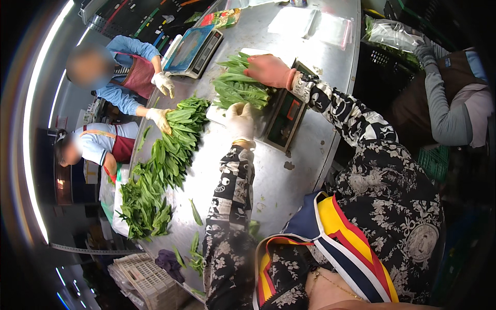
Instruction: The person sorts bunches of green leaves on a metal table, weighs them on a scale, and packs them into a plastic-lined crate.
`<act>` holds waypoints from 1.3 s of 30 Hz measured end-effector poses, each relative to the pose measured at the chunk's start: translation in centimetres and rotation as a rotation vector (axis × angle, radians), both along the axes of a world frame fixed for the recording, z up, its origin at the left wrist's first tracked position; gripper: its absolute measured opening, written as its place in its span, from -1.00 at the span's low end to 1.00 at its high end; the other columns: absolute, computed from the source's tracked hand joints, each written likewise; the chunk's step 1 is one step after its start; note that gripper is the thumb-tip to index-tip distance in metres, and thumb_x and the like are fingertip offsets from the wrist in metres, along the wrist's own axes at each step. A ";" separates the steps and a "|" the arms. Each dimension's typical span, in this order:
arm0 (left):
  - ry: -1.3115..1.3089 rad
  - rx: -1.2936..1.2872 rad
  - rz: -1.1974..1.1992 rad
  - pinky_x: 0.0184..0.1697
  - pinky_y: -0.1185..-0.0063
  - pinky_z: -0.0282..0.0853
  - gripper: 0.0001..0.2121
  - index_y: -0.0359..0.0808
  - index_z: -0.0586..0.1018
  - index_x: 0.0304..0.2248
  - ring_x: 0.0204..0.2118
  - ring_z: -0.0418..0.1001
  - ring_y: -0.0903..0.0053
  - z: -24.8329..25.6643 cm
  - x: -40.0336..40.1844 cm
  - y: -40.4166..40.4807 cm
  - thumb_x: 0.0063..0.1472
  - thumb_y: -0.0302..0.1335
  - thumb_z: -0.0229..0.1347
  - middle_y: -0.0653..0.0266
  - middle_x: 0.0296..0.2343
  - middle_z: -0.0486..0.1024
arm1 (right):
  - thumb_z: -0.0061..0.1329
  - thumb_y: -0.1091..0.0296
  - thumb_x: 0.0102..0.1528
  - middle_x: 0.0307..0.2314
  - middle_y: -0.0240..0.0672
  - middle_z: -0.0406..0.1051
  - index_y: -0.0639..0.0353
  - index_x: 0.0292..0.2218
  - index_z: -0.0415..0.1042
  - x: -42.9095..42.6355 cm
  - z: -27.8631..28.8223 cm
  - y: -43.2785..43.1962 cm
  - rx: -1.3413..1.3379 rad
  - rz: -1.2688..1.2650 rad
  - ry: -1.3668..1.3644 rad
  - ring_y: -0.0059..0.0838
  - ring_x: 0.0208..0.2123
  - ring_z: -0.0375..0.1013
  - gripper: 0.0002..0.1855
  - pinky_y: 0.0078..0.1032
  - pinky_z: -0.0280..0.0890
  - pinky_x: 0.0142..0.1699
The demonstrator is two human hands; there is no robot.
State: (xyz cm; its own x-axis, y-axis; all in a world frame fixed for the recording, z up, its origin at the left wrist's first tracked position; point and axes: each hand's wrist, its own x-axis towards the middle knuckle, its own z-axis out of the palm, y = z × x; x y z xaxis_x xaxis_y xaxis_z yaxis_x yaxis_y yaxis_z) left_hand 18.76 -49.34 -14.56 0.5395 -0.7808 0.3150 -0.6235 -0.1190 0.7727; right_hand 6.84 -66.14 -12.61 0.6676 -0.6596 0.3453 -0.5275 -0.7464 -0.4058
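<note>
A bunch of long green leafy vegetables (242, 83) lies over the pale pan of a digital scale (285, 120), whose dark display panel faces me. My right hand (269, 71), in a reddish rubber glove, is closed over one end of the bunch. At the bunch's near edge is my left hand (240, 122) in a whitish glove. Its thumb and fingertips are close together by the leaves; whether they pinch a leaf is hidden. Left of the scale, a long heap of the same greens (166, 151) covers part of the metal table (267, 182).
Across the table, a person's gloved hand (159, 119) touches the heap. Another scale (193, 52) with a blue pan stands beyond. Clear plastic bags (329, 29) lie at the far right. A purple cloth (169, 265) sits near the edge, above white plastic crates (145, 277).
</note>
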 end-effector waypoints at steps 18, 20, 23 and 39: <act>0.155 -0.033 0.018 -0.28 0.58 0.36 -0.77 -0.41 0.48 -0.28 -0.40 0.44 0.52 -1.3 3.2 9.8 0.17 -0.40 0.10 0.22 -0.45 0.50 | -0.20 0.00 0.17 -0.26 -0.05 0.41 0.35 -0.14 0.36 -3.5 1.3 1.5 -0.008 -0.077 -0.569 -0.18 -0.18 0.40 -0.49 -0.40 0.29 -0.09; -0.002 0.050 0.167 -0.02 0.45 0.24 -0.65 -0.41 0.40 -0.12 -0.12 0.36 0.33 -3.4 4.8 15.4 0.15 -0.41 0.11 0.05 -0.19 0.41 | -0.14 0.15 0.17 -0.28 -0.08 0.41 0.36 -0.15 0.36 -4.2 1.5 4.2 -0.072 -0.071 -0.716 -0.22 -0.22 0.42 -0.60 -0.44 0.31 -0.12; -0.266 0.342 0.449 0.08 0.37 0.18 -0.51 -0.47 0.32 -0.04 -0.01 0.27 0.16 -3.7 4.4 22.3 0.10 -0.36 0.13 -0.07 -0.06 0.30 | -0.10 0.20 0.15 -0.35 -0.10 0.43 0.37 -0.22 0.38 -6.5 0.5 8.7 -0.009 -0.014 -0.862 -0.26 -0.31 0.44 -0.65 -0.45 0.34 -0.22; -0.015 0.577 0.838 0.10 0.34 0.13 -0.38 -0.54 0.23 0.02 0.04 0.21 0.03 -10.6 3.0 39.9 0.21 -0.09 -0.06 -0.24 -0.04 0.25 | -0.17 0.50 0.16 -0.33 -0.31 0.43 0.34 -0.13 0.32 -6.6 4.2 8.0 0.181 0.058 -1.443 -0.54 -0.22 0.42 -0.76 -0.65 0.30 -0.05</act>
State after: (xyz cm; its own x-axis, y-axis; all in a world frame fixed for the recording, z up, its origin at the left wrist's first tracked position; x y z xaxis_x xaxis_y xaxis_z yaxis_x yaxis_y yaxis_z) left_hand 21.80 -9.43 -25.12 0.9819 -0.1883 0.0206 -0.1772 -0.8742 0.4522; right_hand 0.21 -58.17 -8.39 -0.1546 -0.7509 0.6421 0.4414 -0.6339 -0.6351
